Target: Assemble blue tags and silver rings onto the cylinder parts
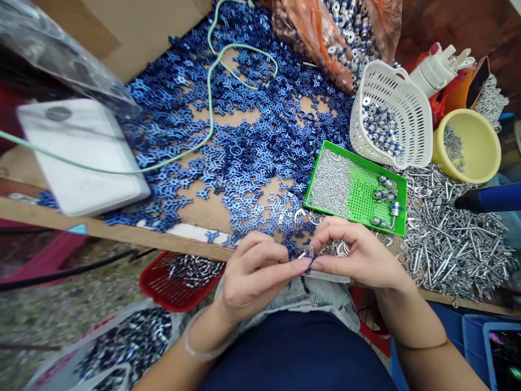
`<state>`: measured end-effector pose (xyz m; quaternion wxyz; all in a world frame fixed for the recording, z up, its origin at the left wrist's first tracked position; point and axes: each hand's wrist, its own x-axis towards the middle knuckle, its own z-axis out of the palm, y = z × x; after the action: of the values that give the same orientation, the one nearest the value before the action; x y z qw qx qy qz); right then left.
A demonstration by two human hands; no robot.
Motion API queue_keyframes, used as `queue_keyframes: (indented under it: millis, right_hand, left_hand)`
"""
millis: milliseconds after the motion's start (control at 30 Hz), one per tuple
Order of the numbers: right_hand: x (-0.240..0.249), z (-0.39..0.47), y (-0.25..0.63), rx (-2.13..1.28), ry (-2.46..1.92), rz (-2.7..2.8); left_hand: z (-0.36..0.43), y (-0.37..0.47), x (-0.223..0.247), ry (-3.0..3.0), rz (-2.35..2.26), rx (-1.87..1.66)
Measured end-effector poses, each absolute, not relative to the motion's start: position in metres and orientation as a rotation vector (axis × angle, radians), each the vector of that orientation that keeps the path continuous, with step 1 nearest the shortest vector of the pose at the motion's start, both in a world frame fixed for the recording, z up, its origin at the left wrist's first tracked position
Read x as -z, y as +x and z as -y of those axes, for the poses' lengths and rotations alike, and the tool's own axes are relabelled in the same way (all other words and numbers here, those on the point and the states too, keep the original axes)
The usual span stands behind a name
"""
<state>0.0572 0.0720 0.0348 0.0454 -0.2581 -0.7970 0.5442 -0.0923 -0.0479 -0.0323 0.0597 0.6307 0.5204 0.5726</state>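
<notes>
My left hand (pixel 260 271) and my right hand (pixel 354 255) meet at the table's front edge. Between their fingertips is a small blue part (pixel 308 263) with a clear or silvery piece on it; its details are too small to tell. Both hands pinch it. Just behind them lie loose silver curved pieces (pixel 341 248) and many blue three-armed pieces (pixel 244 179). Beyond my right hand stands a green tray (pixel 362 190) with small silver parts and several blue-banded metal cylinders.
A white basket (pixel 411 119) of cylinders, a yellow bowl (pixel 480 146) and heaped silver rods (pixel 459 244) are at the right. A white box (pixel 81 157) and green cord (pixel 210 92) lie left. Below the edge hangs a red basket (pixel 163 282).
</notes>
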Motion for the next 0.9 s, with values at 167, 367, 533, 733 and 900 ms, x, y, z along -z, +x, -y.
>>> queue_keyframes:
  millis: [167, 367, 533, 733, 900]
  right_hand:
    - [-0.020, -0.062, 0.068, -1.724, -0.690, 2.085]
    - [-0.025, -0.057, 0.074, -1.219, -0.504, 2.376]
    - [-0.025, -0.059, 0.077, -1.082, -0.306, 2.624]
    - [-0.026, -0.061, 0.088, -1.076, -0.257, 2.689]
    - [-0.016, -0.087, 0.146, -0.879, -1.092, 2.002]
  left_hand:
    - [0.046, -0.086, 0.029, 1.321, -1.279, -1.727]
    - [0.041, -0.083, 0.023, 0.843, -0.965, -1.282]
    - [0.037, -0.092, 0.016, 0.952, -0.974, -0.916]
    - [0.032, -0.092, 0.016, 1.137, -1.031, -0.843]
    - [0.037, -0.089, 0.030, 0.959, -1.187, -1.103]
